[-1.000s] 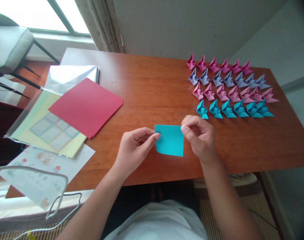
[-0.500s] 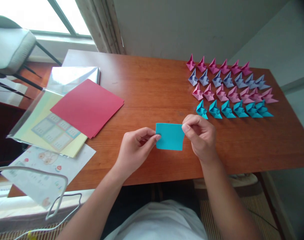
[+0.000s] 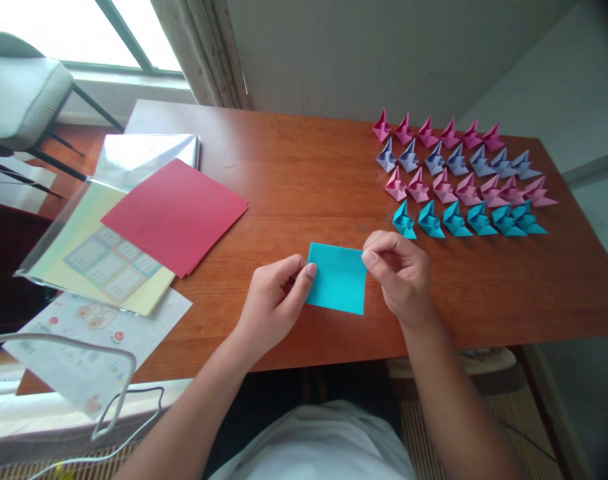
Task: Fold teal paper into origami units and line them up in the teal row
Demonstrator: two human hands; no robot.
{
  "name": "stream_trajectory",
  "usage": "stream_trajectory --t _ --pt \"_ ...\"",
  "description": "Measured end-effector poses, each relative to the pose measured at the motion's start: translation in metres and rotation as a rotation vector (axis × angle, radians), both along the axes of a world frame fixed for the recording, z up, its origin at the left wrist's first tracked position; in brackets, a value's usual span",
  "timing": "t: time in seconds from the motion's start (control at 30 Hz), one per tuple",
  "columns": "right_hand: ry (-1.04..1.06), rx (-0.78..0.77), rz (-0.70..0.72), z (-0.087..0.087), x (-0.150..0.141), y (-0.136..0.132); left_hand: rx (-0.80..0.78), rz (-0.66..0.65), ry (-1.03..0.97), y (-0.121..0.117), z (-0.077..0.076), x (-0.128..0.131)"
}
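Note:
A flat turquoise sheet of paper [image 3: 337, 280] is held up over the front part of the wooden table [image 3: 289, 180]. My left hand [image 3: 277, 297] pinches its left edge between thumb and fingers. At the upper right corner, my right hand [image 3: 403, 277] pinches the same sheet, fingers curled in. Just beyond my right hand stands a row of turquoise folded paper figures [image 3: 454, 220]. Behind it are rows of pink figures [image 3: 468, 190], lavender figures [image 3: 457, 161] and magenta figures [image 3: 427, 133].
Red paper sheets [image 3: 177, 217] lie on the left, over a clear sleeve with yellow sheets [image 3: 151, 297]. A printed white sheet [image 3: 149, 333] overhangs the table's front left edge. A glossy packet [image 3: 149, 150] lies behind. A chair [image 3: 29, 93] stands by the window.
The turquoise sheet has tilted to face me more, its lower edge coming down and showing more of its surface. My left hand has shifted slightly; both hands keep their pinch.

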State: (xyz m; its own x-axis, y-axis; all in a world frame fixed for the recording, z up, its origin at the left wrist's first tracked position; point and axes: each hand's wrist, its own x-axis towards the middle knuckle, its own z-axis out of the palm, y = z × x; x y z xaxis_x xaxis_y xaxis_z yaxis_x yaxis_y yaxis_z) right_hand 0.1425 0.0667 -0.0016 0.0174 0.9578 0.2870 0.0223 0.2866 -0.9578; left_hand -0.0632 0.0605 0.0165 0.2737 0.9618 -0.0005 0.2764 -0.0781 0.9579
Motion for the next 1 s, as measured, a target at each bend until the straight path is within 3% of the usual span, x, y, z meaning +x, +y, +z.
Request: stream_trajectory --t 0.7,1.0 --pt "0.043 0.060 -0.067 -0.003 0.003 0.003 -0.046 -0.054 -0.076 0.001 -0.015 -0.002" --pt "0.037 0.056 -0.096 -0.002 0.002 0.003 0.050 -0.042 0.056 0.002 -0.009 -0.002"
